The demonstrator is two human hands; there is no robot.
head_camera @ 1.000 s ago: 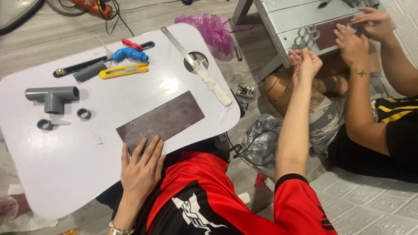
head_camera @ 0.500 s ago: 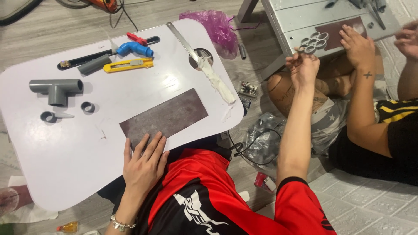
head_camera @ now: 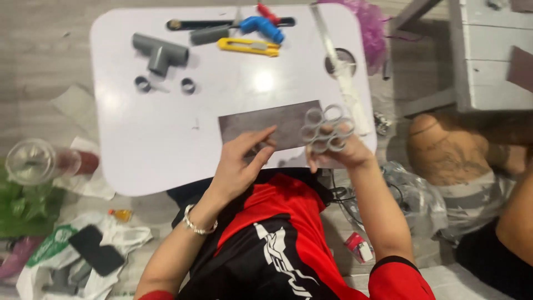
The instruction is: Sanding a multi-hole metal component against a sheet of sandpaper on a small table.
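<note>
Grey ring cluster (head_camera: 326, 129) gripped in the right hand (head_camera: 340, 153) above the counter (head_camera: 139, 144), left hand (head_camera: 240, 164) pressing flat, fingers spread, on the sandpaper sheet (head_camera: 277, 121).

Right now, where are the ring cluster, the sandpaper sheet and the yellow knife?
ring cluster (head_camera: 326, 129), head view, a middle ring.
sandpaper sheet (head_camera: 266, 121), head view, bare centre.
yellow knife (head_camera: 247, 46), head view, mid-handle.

Bright overhead light, glare spot on white table (head_camera: 139, 150); motion blur throughout, soft shadows.
</note>
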